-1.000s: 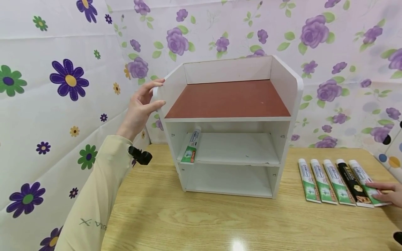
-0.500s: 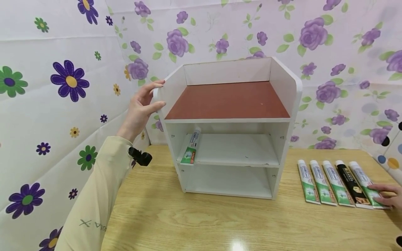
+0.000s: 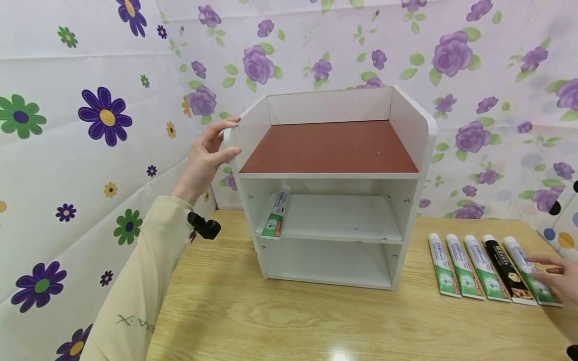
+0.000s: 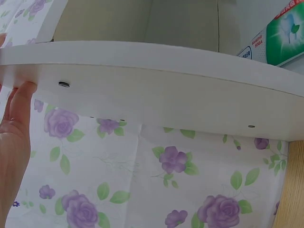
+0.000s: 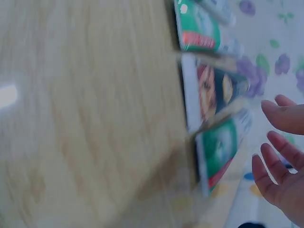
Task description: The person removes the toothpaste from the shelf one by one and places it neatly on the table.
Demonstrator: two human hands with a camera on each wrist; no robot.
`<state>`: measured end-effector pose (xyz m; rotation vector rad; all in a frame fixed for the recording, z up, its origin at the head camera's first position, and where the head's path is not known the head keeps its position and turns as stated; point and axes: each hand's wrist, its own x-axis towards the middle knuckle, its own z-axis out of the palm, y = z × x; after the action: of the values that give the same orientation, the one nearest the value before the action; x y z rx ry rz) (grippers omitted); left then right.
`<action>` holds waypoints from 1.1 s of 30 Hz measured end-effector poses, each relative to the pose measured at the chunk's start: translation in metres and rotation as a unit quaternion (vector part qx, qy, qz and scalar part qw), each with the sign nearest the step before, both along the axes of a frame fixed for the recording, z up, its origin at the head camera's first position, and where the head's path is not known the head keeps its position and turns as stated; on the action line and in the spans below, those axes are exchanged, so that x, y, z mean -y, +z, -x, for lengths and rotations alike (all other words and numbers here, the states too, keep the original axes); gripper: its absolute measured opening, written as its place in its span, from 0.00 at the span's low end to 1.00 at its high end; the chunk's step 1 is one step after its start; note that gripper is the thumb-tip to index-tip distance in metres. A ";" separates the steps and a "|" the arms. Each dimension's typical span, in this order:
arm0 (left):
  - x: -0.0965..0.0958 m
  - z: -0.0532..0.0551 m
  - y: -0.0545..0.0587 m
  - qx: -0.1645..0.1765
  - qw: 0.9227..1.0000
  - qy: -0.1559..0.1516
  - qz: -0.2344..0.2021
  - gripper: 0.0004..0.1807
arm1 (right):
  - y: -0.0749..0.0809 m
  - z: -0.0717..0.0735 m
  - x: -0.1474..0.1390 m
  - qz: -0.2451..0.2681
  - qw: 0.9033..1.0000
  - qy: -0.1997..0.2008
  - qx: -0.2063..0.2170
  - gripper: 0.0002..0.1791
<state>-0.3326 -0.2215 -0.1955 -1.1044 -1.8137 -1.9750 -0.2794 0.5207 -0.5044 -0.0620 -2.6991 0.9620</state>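
At the upper left of a small white shelf unit (image 3: pixel 338 216), my left hand (image 3: pixel 203 159) holds the edge of its side panel, thumb and fingers on either side. In the left wrist view, fingertips (image 4: pixel 26 95) touch the panel's face. A green-and-white toothpaste tube (image 3: pixel 276 213) lies on the middle shelf at its left end. At the far right, my right hand (image 3: pixel 557 277) hovers by the rightmost green-and-white toothpaste tube (image 3: pixel 524 260). In the right wrist view, its fingers (image 5: pixel 270 171) are spread, with nothing between them and the thumb, apart from the tube (image 5: pixel 219 147).
Left of that tube, in a row on the wooden table (image 3: pixel 289 321), lie a black toothpaste tube (image 3: pixel 504 265) and several green-and-white tubes (image 3: pixel 465 268). The unit has a red-brown top board (image 3: pixel 331 145) between raised sides. Flowered cloth (image 3: pixel 316 45) hangs behind and at the left.
My right hand, which was touching the rightmost toothpaste tube, has lifted off it. That tube has straightened a little beside the black one. My left hand keeps its hold on the shelf unit.
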 end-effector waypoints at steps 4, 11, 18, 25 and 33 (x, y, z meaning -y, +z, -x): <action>0.000 0.000 -0.001 -0.001 1.000 0.002 0.003 0.23 | 0.018 0.000 0.030 -0.012 1.000 0.028 -0.004 0.23; 0.000 0.001 -0.002 0.002 1.000 0.001 0.003 0.24 | 0.068 -0.016 0.101 -0.006 0.990 0.134 -0.044 0.18; 0.000 0.000 -0.002 -0.002 1.000 0.002 0.000 0.23 | 0.091 -0.025 0.163 -0.007 0.973 0.186 -0.137 0.15; -0.001 0.001 -0.001 -0.002 1.000 0.002 -0.004 0.23 | 0.104 -0.027 0.204 -0.010 0.930 0.278 -0.242 0.25; -0.001 0.001 -0.001 0.000 1.000 0.009 -0.004 0.23 | 0.119 -0.028 0.241 0.035 0.870 0.396 -0.290 0.28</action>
<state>-0.3331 -0.2210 -0.1969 -1.0823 -1.8090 -1.9701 -0.2511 0.2800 -0.3854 1.2001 -2.0858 1.0378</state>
